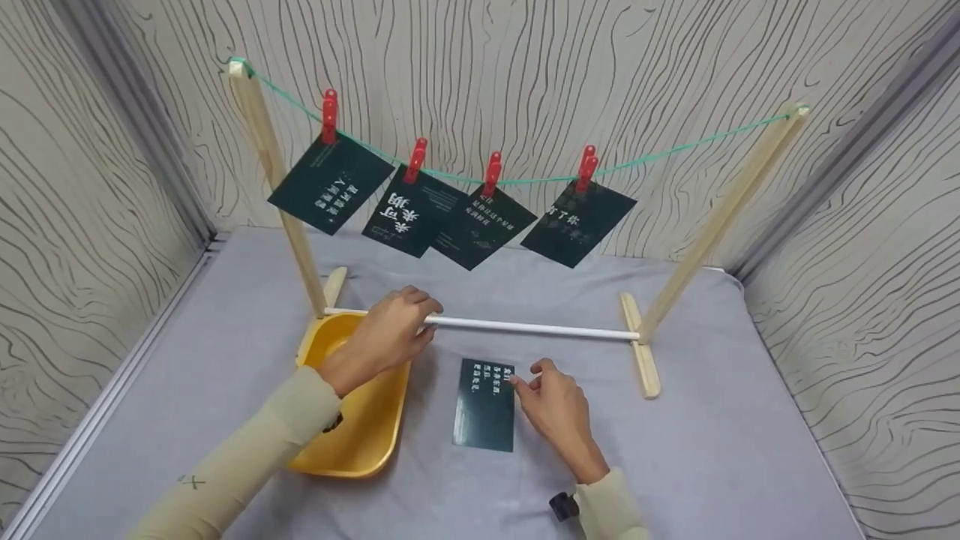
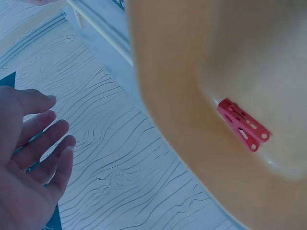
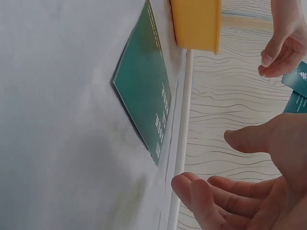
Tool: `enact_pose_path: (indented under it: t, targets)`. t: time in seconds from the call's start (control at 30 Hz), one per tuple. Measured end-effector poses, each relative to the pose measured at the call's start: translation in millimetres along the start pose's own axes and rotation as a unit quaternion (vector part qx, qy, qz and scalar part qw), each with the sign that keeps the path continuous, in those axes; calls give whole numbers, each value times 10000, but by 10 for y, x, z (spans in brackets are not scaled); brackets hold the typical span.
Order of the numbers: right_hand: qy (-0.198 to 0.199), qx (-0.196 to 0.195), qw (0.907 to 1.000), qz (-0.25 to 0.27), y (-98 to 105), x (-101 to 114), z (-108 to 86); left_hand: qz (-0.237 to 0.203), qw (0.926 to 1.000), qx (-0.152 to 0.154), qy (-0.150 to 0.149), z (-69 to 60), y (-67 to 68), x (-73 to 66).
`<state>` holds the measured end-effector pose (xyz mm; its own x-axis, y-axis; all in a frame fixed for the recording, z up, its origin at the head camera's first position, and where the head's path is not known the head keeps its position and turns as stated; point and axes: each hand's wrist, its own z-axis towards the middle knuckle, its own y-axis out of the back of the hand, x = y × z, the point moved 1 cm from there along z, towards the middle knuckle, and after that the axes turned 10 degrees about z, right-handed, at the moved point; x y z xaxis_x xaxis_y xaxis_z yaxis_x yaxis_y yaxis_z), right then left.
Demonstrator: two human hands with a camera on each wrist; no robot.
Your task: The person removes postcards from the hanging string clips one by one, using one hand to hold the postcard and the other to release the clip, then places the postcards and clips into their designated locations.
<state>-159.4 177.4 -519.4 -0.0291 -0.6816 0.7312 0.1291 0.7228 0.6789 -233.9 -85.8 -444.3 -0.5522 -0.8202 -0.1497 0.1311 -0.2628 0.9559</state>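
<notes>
A dark green card (image 1: 484, 409) with white writing lies flat on the cloth. Just right of its upper corner is my right hand (image 1: 559, 409), fingers loosely bent and holding nothing; the right wrist view shows a gap between that hand (image 3: 244, 187) and the card (image 3: 144, 86). My left hand (image 1: 386, 330) hovers above the upper end of the yellow basin (image 1: 397, 420), its fingers loosely curved and empty in the left wrist view (image 2: 36, 153). A red clothespin (image 2: 243, 125) lies inside the basin.
Wooden posts (image 1: 277, 172) (image 1: 724, 225) carry a green string (image 1: 675, 149), where red clothespins (image 1: 330, 116) hold several dark cards (image 1: 332, 182). A white rod (image 1: 532, 328) joins the posts low down, behind the flat card. Patterned walls stand behind and at both sides.
</notes>
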Motion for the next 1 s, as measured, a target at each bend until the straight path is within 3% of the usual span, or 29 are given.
enact_pose_path:
  t: [0.27,0.37,0.5,0.8,0.9,1.0]
  targets:
    - [-15,-108,9995,311,50,17,66,-211,9988,-58,-443,81,133,-126]
    - [-16,-125,9987,497,70,40,101,-45,9976,-110,-680,110,186,-183]
    - [-33,-218,9972,713,108,70,137,245,9942,-353,-987,158,252,-236]
    - [-91,-431,9948,920,200,101,231,394,9853,-934,-1372,228,356,-272]
    - [-58,-630,9912,1159,251,108,264,307,9833,-1009,-1485,256,394,-307]
    - [224,-952,9836,1513,300,116,288,235,9816,-1111,-1536,290,423,-346]
